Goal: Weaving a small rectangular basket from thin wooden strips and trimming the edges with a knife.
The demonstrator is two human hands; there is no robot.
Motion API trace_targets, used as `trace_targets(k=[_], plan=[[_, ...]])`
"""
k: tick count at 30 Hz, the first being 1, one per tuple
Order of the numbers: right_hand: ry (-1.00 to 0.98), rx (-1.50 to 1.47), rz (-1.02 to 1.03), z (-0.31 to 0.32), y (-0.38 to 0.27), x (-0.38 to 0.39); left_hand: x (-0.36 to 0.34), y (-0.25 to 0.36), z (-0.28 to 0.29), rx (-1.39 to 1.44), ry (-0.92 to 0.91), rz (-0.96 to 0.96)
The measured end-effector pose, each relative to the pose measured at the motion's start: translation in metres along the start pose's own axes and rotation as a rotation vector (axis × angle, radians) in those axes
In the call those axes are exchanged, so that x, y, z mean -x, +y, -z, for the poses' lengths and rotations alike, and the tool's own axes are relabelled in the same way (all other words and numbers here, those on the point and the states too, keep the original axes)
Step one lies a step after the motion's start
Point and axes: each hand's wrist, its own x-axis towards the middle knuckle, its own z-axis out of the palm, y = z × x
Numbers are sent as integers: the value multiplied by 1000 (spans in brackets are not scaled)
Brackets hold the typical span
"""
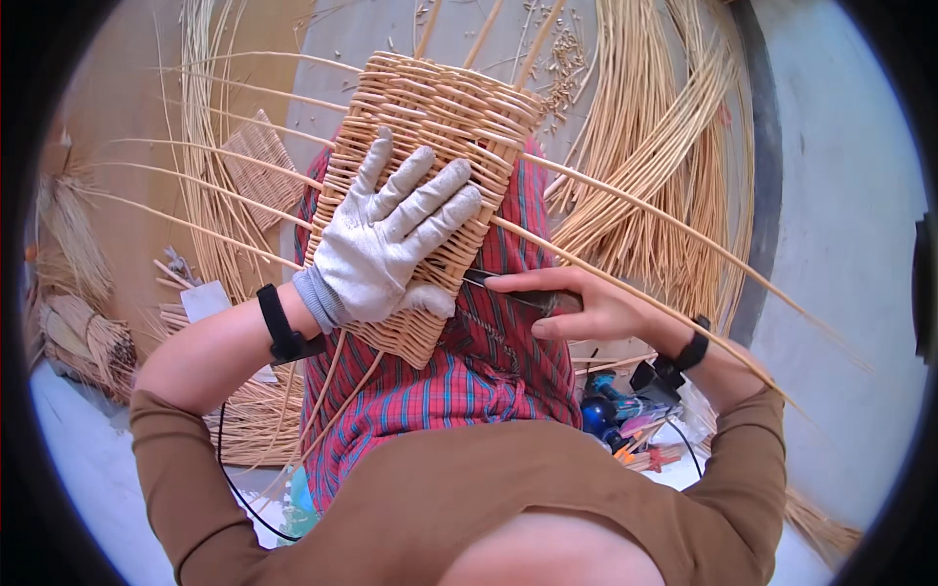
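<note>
We lay our gloved left hand (366, 256) flat on the woven panel (430, 103), its fingers slightly apart. The panel lies over the checked cloth (420, 402). Our bare right hand (598, 305) has its fingers clamped on a dark tool (535, 297) beside the panel's right edge. Loose canes (674, 200) lie beyond, to our right.

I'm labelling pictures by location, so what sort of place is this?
It looks like a basket-weaving workspace, though whether a workshop or a home I can't tell. The signs: bundles of long wicker rods, small scattered offcuts, and the woven wicker piece under the gloved left hand.
</note>
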Motion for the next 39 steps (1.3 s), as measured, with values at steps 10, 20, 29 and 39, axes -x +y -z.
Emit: trace_targets(k=[10,20,29,39], plan=[[-192,-1048,149,-4,17,10,1,-1,22,52,71,29],[848,-173,-467,18,345,-4,-4,7,5,-53,-25,1],[1192,-150,-421,92,405,-12,6,4,0,-14,81,43],[1451,-540,-173,70,343,22,16,3,0,118,237,177]])
